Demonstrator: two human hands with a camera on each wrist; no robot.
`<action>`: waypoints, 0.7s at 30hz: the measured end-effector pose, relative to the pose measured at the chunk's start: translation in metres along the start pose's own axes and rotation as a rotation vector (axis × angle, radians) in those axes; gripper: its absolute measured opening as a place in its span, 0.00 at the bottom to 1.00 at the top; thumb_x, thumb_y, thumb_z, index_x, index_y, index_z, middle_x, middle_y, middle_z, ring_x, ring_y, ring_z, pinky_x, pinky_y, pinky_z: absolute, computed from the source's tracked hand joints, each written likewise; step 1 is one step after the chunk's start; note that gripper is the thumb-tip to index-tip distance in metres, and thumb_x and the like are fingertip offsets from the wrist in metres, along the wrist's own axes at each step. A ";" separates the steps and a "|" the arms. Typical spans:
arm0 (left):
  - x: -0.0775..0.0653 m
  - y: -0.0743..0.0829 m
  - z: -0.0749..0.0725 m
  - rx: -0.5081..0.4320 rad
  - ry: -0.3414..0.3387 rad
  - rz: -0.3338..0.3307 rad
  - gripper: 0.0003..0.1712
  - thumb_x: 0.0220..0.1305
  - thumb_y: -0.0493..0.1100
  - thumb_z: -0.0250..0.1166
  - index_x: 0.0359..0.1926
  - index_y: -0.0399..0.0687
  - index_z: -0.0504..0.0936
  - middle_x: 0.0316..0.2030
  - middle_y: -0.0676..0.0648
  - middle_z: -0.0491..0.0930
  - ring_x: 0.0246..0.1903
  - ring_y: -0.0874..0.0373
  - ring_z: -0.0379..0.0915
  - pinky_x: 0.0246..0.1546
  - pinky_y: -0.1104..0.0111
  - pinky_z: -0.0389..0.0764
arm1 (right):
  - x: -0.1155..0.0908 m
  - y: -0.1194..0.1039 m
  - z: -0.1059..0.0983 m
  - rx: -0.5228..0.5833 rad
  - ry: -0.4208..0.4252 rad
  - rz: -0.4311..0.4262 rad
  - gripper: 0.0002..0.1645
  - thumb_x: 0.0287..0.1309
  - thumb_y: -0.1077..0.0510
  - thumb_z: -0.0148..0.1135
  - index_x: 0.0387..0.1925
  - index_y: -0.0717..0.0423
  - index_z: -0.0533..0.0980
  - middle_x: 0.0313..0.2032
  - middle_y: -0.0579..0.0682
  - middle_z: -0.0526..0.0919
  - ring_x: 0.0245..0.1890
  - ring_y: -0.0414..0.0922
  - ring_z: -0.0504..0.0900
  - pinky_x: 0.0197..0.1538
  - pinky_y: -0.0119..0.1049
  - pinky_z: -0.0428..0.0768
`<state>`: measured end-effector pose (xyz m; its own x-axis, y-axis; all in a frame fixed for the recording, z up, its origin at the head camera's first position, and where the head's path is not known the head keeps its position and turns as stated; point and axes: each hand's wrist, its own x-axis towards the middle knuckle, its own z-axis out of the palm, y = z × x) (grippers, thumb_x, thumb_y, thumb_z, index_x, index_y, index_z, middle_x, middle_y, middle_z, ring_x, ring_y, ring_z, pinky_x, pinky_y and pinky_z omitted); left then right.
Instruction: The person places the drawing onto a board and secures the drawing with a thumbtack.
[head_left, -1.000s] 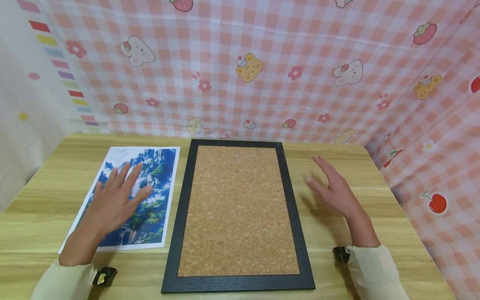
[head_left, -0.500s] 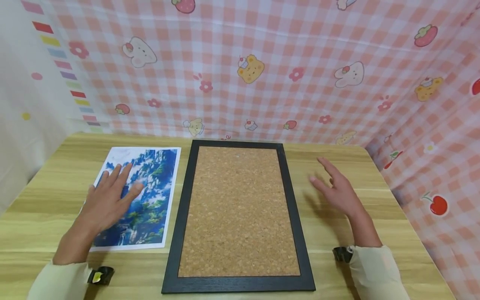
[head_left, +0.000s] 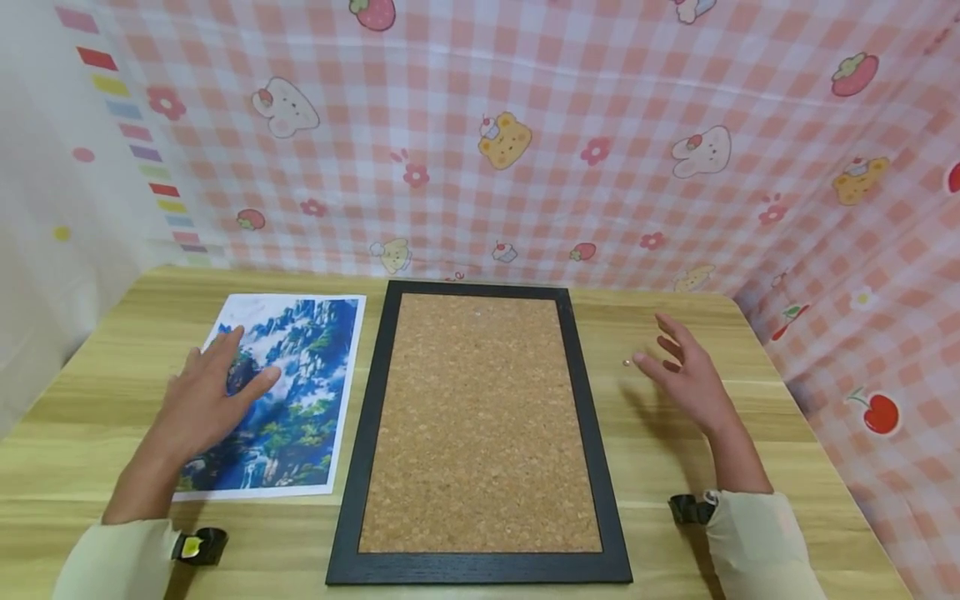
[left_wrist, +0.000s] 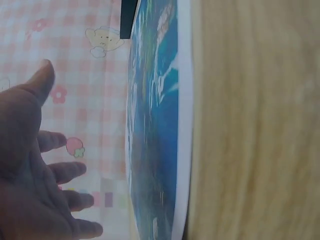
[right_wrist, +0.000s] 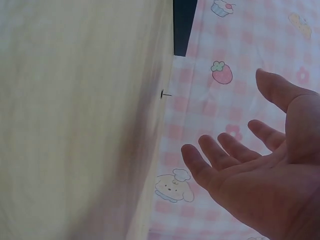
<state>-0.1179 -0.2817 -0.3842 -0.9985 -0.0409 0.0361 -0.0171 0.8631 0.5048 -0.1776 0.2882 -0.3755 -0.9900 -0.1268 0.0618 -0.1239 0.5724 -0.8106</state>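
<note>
My left hand (head_left: 198, 404) hovers over a printed mountain landscape picture (head_left: 300, 417) with a white border. In the left wrist view its fingers are spread and apart from the sheet. A black-framed cork board (head_left: 480, 433) lies flat in the middle of the table. To its right, my right hand (head_left: 693, 383) hangs above the wood with loosely bent fingers, holding nothing. Just left of the right thumb, a small thumbtack (head_left: 627, 362) lies on the table. Its thin point sticks up in the right wrist view, where the thumbtack (right_wrist: 165, 94) is apart from the hand.
The wooden table (head_left: 757, 417) ends at a pink checked cloth (head_left: 450, 100) with cartoon prints, which also hangs on the right. Each wrist wears a black strap, such as the left strap (head_left: 201, 546). The cork board's black frame (head_left: 480, 568) reaches close to the table's front.
My left hand has drifted left, baring more of the picture. My right hand has shifted right with its fingers bending slightly, and the thumbtack now shows beside the thumb.
</note>
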 end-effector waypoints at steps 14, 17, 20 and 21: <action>0.006 -0.022 -0.004 0.066 0.040 -0.128 0.61 0.56 0.71 0.55 0.73 0.38 0.37 0.66 0.23 0.48 0.61 0.22 0.44 0.50 0.27 0.52 | 0.001 0.005 -0.006 -0.004 -0.057 0.090 0.50 0.58 0.44 0.60 0.74 0.45 0.43 0.73 0.54 0.43 0.71 0.62 0.48 0.65 0.65 0.57; 0.007 -0.028 -0.007 0.058 0.030 -0.156 0.63 0.55 0.71 0.56 0.72 0.36 0.36 0.64 0.21 0.49 0.60 0.22 0.46 0.49 0.28 0.55 | 0.001 0.007 -0.007 -0.004 -0.054 0.099 0.50 0.58 0.44 0.61 0.74 0.47 0.44 0.73 0.54 0.44 0.71 0.62 0.49 0.65 0.64 0.58; 0.005 -0.034 -0.010 0.018 0.004 -0.190 0.65 0.55 0.70 0.57 0.71 0.35 0.31 0.66 0.20 0.42 0.63 0.21 0.41 0.51 0.28 0.54 | 0.002 0.009 -0.005 0.017 -0.059 0.100 0.50 0.57 0.44 0.62 0.73 0.48 0.46 0.73 0.56 0.47 0.71 0.61 0.50 0.65 0.63 0.59; 0.005 -0.036 -0.010 0.000 -0.001 -0.199 0.65 0.55 0.70 0.58 0.71 0.35 0.29 0.66 0.21 0.40 0.63 0.22 0.39 0.52 0.28 0.54 | 0.003 0.009 -0.005 0.025 -0.061 0.101 0.50 0.57 0.44 0.62 0.73 0.49 0.47 0.72 0.56 0.48 0.71 0.60 0.51 0.65 0.62 0.59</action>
<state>-0.1214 -0.3179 -0.3932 -0.9754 -0.2105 -0.0655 -0.2146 0.8378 0.5021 -0.1817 0.2969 -0.3800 -0.9913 -0.1196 -0.0559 -0.0216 0.5644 -0.8252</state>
